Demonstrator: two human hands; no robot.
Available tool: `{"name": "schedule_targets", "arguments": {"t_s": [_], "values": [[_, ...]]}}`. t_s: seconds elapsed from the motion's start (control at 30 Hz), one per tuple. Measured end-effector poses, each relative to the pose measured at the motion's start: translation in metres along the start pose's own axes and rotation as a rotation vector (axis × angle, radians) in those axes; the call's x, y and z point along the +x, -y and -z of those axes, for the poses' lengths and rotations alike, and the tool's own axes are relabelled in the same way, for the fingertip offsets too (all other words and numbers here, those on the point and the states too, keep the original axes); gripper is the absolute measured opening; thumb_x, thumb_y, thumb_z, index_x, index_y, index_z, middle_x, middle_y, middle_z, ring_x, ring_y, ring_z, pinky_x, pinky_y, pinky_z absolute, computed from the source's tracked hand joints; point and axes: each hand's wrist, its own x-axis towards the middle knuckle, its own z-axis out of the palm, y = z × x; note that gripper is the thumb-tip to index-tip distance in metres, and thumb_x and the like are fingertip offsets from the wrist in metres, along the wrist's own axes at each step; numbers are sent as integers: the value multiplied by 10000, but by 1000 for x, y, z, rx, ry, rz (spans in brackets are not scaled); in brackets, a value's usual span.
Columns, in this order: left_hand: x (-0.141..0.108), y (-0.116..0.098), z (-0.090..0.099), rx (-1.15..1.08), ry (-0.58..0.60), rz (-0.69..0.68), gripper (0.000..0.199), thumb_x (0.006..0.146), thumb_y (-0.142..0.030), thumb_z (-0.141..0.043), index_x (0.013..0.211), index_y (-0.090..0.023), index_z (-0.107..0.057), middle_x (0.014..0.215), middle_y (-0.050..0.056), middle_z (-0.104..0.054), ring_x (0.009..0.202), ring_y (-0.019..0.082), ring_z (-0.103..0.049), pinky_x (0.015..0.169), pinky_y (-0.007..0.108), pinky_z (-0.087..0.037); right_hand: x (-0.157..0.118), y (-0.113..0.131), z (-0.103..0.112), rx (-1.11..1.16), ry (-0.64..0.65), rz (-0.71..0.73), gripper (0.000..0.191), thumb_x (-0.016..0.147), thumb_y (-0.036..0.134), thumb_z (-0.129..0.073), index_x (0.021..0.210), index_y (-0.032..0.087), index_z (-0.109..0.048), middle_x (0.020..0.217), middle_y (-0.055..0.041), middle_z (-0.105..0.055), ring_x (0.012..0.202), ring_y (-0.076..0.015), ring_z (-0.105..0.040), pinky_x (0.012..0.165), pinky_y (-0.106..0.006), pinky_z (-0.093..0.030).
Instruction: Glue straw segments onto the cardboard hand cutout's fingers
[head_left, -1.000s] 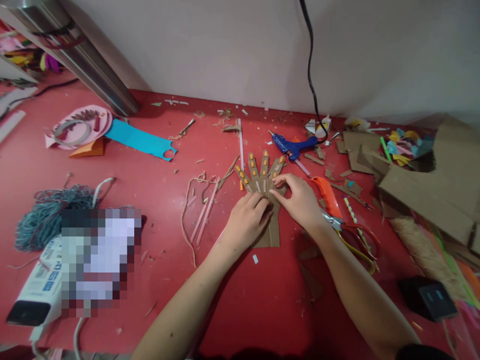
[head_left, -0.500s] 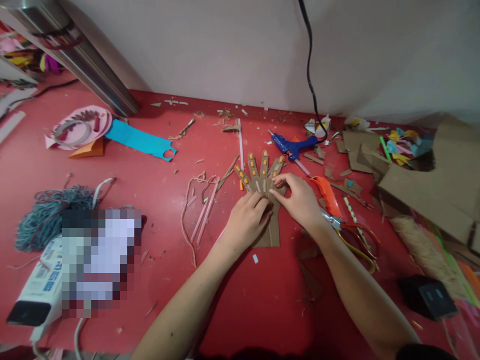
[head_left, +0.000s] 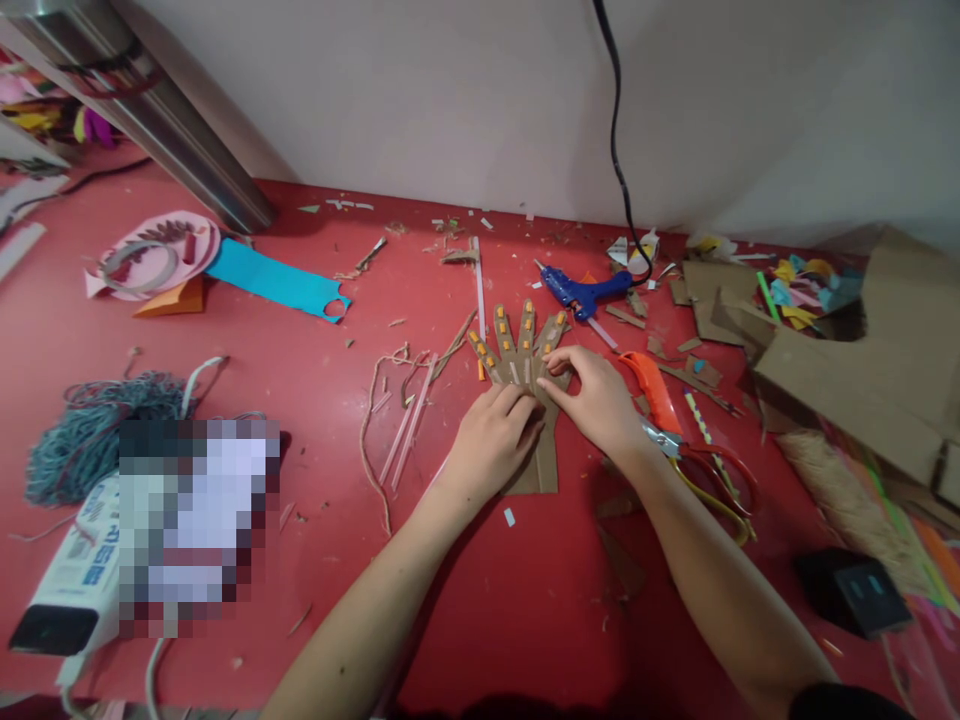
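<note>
A brown cardboard hand cutout [head_left: 546,460] lies flat on the red table, fingers pointing to the wall. Short orange tube pieces dot its fingers, and pale straw pieces sit on its palm. Over the palm's lower left, my left hand [head_left: 499,425] presses down with bent fingers held close together; their tips are hidden. My right hand [head_left: 592,390] is at the palm's right side, thumb and forefinger curved toward each other in a near pinch. Whatever may be between those fingertips is too small to make out.
Beyond the cutout lies a blue glue gun [head_left: 585,292] with a black cord. Orange-handled scissors [head_left: 712,465] are by my right forearm. Clear straws [head_left: 412,425] and twine [head_left: 367,440] lie left. Cardboard scraps [head_left: 847,390], a yarn bundle [head_left: 97,430] and a steel flask [head_left: 180,130] stand around.
The view has shifted very slightly. Both hands keep their places on the cardboard hand cutout, with no clear movement of the fingers.
</note>
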Motion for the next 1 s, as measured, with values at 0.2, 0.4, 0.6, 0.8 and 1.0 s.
{"name": "schedule_targets", "arguments": {"t_s": [0.2, 0.4, 0.6, 0.8, 1.0], "values": [[1, 0, 0, 15, -2, -8, 86, 968, -198, -625, 1039, -150, -623, 1053, 76, -685, 948, 230, -627, 869, 379, -550, 0, 0, 0, 1, 3, 4, 111, 877, 270, -652, 958, 244, -581, 1011, -68, -720, 915, -249, -662, 887, -447, -485], [0, -3, -1, 27, -2, 11, 90, 1002, -216, -562, 1050, -169, -623, 1052, 78, -681, 954, 230, -621, 867, 382, -550, 1, 0, -1, -1, -1, 7, 122, 870, 260, -664, 961, 243, -584, 985, -65, -718, 921, -256, -663, 880, -447, -478], [-1, -5, 1, 141, -25, 26, 123, 1004, -168, -527, 1075, -171, -627, 1106, 86, -677, 966, 242, -604, 844, 377, -530, 1, 1, 0, 6, 4, 7, 122, 871, 260, -668, 956, 248, -580, 995, -67, -722, 926, -262, -665, 893, -463, -479], [-3, -1, 2, 345, 35, 49, 89, 1012, -173, -528, 989, -183, -613, 957, 61, -658, 840, 217, -596, 729, 332, -497, 2, 0, 0, 15, 11, 3, 102, 879, 268, -655, 939, 248, -574, 1027, -70, -726, 933, -258, -670, 900, -460, -482], [-5, -2, 4, 391, 61, 6, 89, 1002, -131, -540, 943, -180, -584, 888, 47, -625, 794, 204, -601, 673, 297, -479, 1, 2, 0, 11, 11, 4, 103, 878, 260, -652, 941, 248, -573, 1007, -66, -722, 929, -257, -666, 903, -460, -474]]}}
